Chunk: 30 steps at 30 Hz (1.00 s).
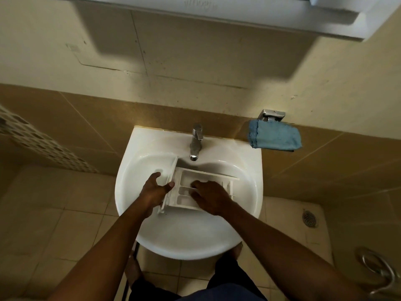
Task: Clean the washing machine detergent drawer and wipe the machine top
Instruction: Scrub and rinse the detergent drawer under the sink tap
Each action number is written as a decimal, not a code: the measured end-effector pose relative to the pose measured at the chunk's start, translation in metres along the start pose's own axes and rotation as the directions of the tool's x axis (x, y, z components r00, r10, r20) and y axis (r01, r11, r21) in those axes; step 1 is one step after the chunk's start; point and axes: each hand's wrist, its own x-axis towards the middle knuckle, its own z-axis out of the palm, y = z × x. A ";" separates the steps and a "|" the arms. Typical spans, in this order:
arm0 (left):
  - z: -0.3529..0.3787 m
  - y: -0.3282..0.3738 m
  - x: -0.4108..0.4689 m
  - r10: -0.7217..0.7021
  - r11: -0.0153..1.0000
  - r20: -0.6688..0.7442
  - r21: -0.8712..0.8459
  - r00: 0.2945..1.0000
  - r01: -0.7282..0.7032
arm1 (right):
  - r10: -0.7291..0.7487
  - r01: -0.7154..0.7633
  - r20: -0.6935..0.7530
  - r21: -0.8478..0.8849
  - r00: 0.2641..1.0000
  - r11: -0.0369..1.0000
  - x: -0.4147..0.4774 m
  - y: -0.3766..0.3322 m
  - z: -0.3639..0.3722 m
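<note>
Only one mark: faint embossed logo [198, 5] on the white wall unit [238, 16], far top, upside-down and too blurred to read.

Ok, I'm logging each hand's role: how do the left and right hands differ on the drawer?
The left hand grips the detergent drawer by its front panel, thumb on one face, fingers behind; the right hand lies over the top, fingers bent down into the compartments, and whether it holds anything is hidden. The left hand sits beside the drawer, the right hand above it. Both touch the drawer, inside the sink.
</note>
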 end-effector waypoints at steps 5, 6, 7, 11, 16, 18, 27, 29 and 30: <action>-0.001 0.000 -0.002 0.003 1.000 -0.002 0.005 1.000 -0.003 | 0.075 -0.074 -0.005 -0.192 0.997 0.979 -0.005 0.041 -0.023; -0.001 0.000 -0.003 0.002 1.000 -0.003 0.006 1.000 -0.002 | 0.084 -0.083 -0.003 -0.202 0.996 0.976 0.002 0.037 -0.028; -0.001 0.001 -0.003 0.001 1.000 -0.004 0.007 1.000 -0.001 | 0.087 -0.090 -0.024 -0.176 0.996 0.980 0.010 0.028 -0.030; 0.002 0.003 -0.003 0.001 1.000 -0.010 0.012 1.000 -0.001 | 0.219 -0.181 -0.066 0.364 0.974 0.914 0.040 -0.028 -0.021; 0.002 0.000 -0.002 0.003 1.000 -0.018 0.012 1.000 -0.003 | 0.069 -0.062 -0.026 0.214 0.997 0.975 0.012 -0.022 0.011; 0.002 0.000 -0.002 0.005 1.000 -0.014 0.007 1.000 -0.005 | 0.004 -0.001 -0.074 0.044 0.997 0.999 -0.001 0.005 0.008; 0.001 0.005 -0.008 -0.020 1.000 0.003 -0.015 1.000 0.020 | 0.310 -0.277 -0.024 0.388 0.950 0.879 0.029 0.018 -0.044; 0.000 0.003 -0.008 -0.014 0.999 0.002 -0.030 1.000 0.014 | 0.518 -0.328 0.065 0.838 0.853 0.436 0.049 -0.005 -0.050; -0.001 0.002 -0.009 -0.012 0.999 0.002 -0.038 1.000 0.012 | 0.561 -0.323 0.171 0.928 0.810 0.183 0.059 -0.014 -0.052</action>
